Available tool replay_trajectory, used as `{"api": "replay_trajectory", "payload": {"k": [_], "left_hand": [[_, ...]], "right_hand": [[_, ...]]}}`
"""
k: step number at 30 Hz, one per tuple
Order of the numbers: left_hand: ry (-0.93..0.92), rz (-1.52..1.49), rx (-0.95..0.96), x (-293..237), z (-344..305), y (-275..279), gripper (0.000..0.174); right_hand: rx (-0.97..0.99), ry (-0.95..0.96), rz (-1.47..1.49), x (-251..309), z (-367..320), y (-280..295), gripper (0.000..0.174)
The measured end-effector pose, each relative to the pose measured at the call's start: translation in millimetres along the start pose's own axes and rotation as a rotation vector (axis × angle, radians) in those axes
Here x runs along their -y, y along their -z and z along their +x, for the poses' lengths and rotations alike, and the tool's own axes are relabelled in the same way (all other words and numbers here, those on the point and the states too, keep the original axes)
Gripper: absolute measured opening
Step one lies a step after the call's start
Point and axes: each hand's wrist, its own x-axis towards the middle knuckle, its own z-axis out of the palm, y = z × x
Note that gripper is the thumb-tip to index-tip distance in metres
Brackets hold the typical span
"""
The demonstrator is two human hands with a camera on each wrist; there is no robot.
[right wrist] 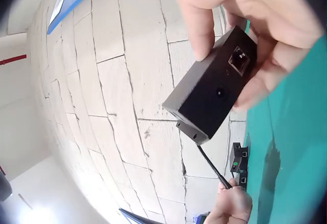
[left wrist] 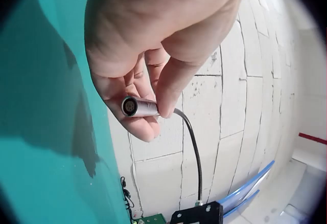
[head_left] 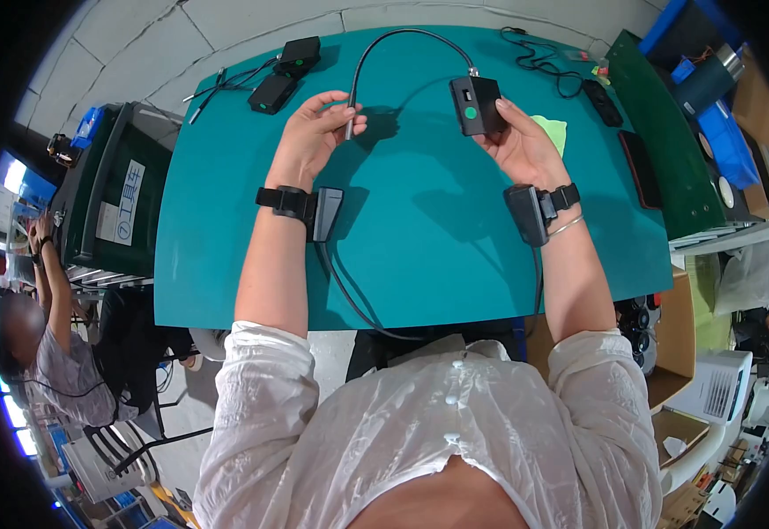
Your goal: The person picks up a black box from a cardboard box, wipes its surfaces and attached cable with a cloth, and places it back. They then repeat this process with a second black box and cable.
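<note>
My left hand [head_left: 309,141] pinches a silver cylindrical cable connector [left wrist: 140,107] between thumb and fingers above the table. Its round end with small pin holes faces the camera in the left wrist view. From it a black cable [head_left: 411,32] arches over to a small black box [head_left: 479,101], which my right hand [head_left: 525,145] grips by its side. The box carries a round green sticker and a slot on the face seen from the head. In the right wrist view, a network socket [right wrist: 238,60] and a round jack [right wrist: 220,92] show on another side.
Two more black boxes [head_left: 271,93] with cables lie at the back left of the teal table [head_left: 384,256]. Toward the right are a light green paper [head_left: 552,134], a black adapter [head_left: 602,102] with its cord and a dark flat case [head_left: 638,169]. Another person [head_left: 63,353] is at far left.
</note>
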Motion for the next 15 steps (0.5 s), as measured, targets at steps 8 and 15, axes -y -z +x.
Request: {"api": "replay_trajectory", "payload": {"k": [8,15], "left_hand": [[-0.016,0.196,0.163,-1.4,-14.9,-28.3,0.032],[0.119,0.011,0.28,16.4,-22.2,-55.6,0.037]], "right_hand": [[0.003,0.054,-0.35,-15.7,-7.4,-28.9,0.036],[-0.024,0.241,-0.51,-31.2,-9.0,-34.1,0.037]]}}
